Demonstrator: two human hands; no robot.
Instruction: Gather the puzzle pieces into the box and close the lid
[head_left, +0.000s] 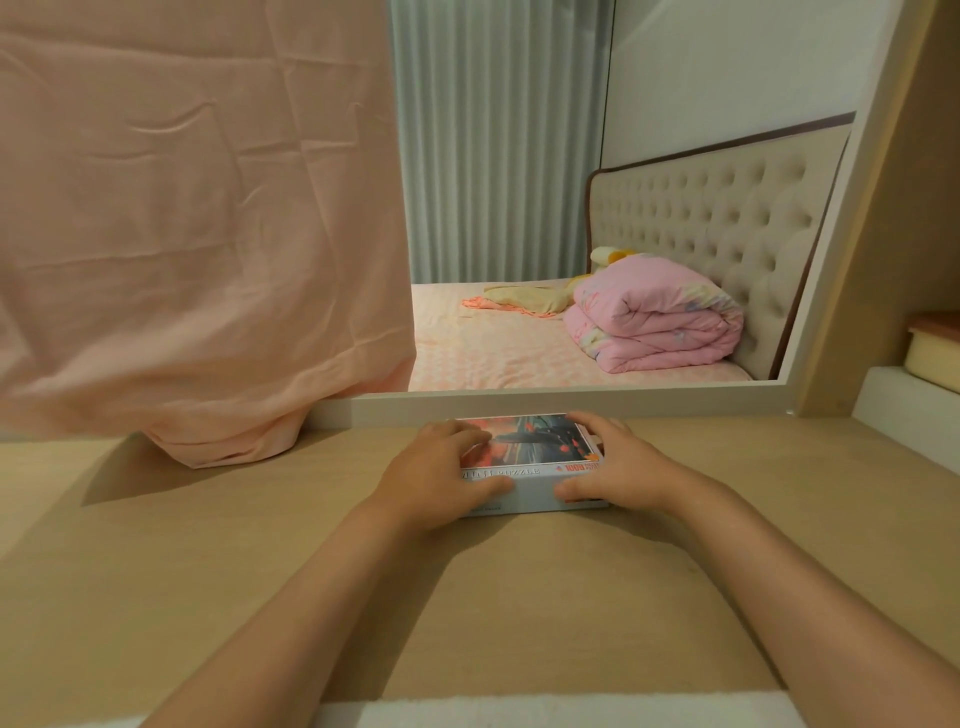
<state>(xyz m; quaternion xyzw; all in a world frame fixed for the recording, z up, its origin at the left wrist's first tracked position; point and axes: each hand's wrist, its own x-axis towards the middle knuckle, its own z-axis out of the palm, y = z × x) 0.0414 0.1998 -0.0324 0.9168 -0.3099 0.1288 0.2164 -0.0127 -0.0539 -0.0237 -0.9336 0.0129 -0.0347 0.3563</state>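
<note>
A closed puzzle box, its pictured lid on top, lies on a pale wooden desk near the far edge, just in front of a wall mirror. Both hands grasp the box: the left hand clasps its left end and the right hand its right end, fingers curled over the lid and thumbs against the near side. A pink cloth hangs at the left, and the mirror reflects a bed with a folded pink quilt.

The left hand and right hand cover both ends of the box, and its lid hides the inside. Lettering on its near side is too blurred to read. A pink cloth hides the mirror's left part.
</note>
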